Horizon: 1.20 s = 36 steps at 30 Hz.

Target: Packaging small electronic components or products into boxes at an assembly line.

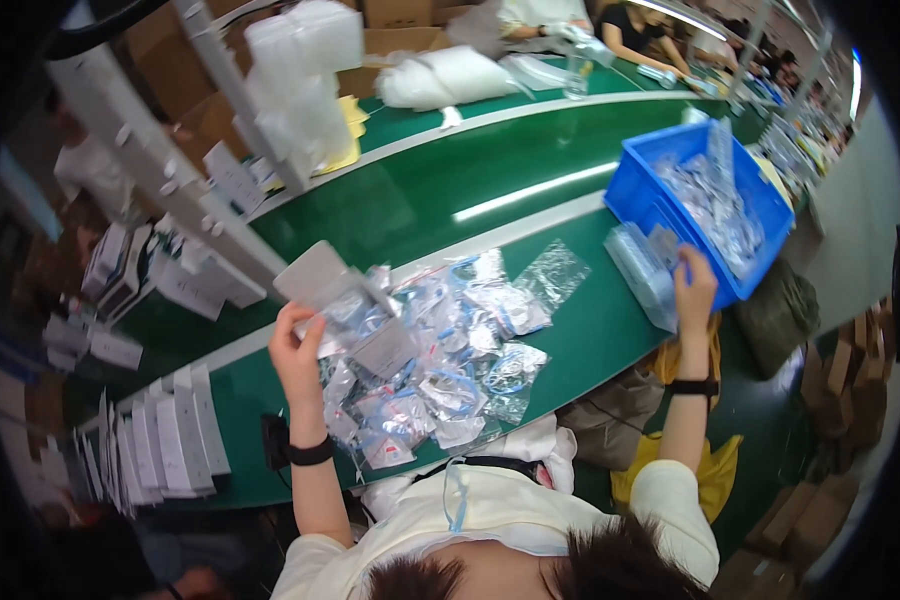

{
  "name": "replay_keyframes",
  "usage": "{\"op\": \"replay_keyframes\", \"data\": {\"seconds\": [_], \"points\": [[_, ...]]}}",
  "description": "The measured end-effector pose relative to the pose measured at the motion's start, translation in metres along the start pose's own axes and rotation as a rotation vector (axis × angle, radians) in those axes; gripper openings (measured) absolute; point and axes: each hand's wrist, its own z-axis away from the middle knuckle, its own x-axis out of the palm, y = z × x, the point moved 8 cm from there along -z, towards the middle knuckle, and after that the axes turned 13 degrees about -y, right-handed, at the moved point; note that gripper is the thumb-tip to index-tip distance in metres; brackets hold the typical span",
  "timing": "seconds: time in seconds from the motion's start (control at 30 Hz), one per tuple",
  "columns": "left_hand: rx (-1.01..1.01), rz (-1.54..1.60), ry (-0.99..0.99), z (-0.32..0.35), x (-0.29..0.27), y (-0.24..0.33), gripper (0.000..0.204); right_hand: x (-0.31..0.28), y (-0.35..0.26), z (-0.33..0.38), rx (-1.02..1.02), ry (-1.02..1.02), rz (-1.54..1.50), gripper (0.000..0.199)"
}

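Observation:
My left hand [298,350] grips the edge of a white carton [315,275], its fingers closed on it. The carton stands tilted with its flap up, over a pile of small clear bags [450,330] that hold white and blue cable-like pieces. On the right, my right hand [695,290] has its fingers curled at the edge of a stack of clear plastic trays [642,275]. The trays lie on the green bench against a blue bin [640,205]. Crumpled clear plastic pieces [715,205] fill much of the bin.
Flat white cartons [170,440] stand in a row at the left end of the bench. Beyond runs a green conveyor [400,200]. A metal post [160,170] rises at the left. Plastic-wrapped bundles [445,78] lie on the far side, where other people work. Brown cardboard boxes [805,520] are at the right.

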Motion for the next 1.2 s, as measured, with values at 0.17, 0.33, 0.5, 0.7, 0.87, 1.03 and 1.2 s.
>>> {"op": "replay_keyframes", "data": {"seconds": [0.17,0.33,0.5,0.7,0.87,1.03,1.2], "points": [[0.106,0.090,-0.230,0.001,0.018,0.031,0.047,0.102,-0.021,0.013,0.112,-0.313,0.605,0.043],[0.171,-0.470,-0.238,0.020,0.034,0.042,0.073,0.132,-0.014,-0.008,0.464,-0.614,0.705,0.066],[0.159,-0.271,-0.158,0.017,0.035,0.018,0.066,0.162,-0.220,0.005,-0.425,-0.641,-0.447,0.083],[0.370,-0.127,-0.215,0.016,0.024,0.068,0.074,0.205,-0.316,0.032,-0.320,-1.078,-1.152,0.078],[-0.001,-1.225,0.229,0.058,-0.168,0.032,0.088,0.249,-0.311,-0.055,-0.144,-0.908,-1.296,0.071],[-0.922,-1.562,0.076,0.127,-0.303,-0.061,0.098,0.326,-0.299,-0.148,-0.301,-0.309,-0.759,0.099],[-0.859,-1.462,0.095,0.122,-0.279,-0.069,0.097,0.387,-0.270,-0.153,-0.219,-0.133,-0.774,0.105]]}}
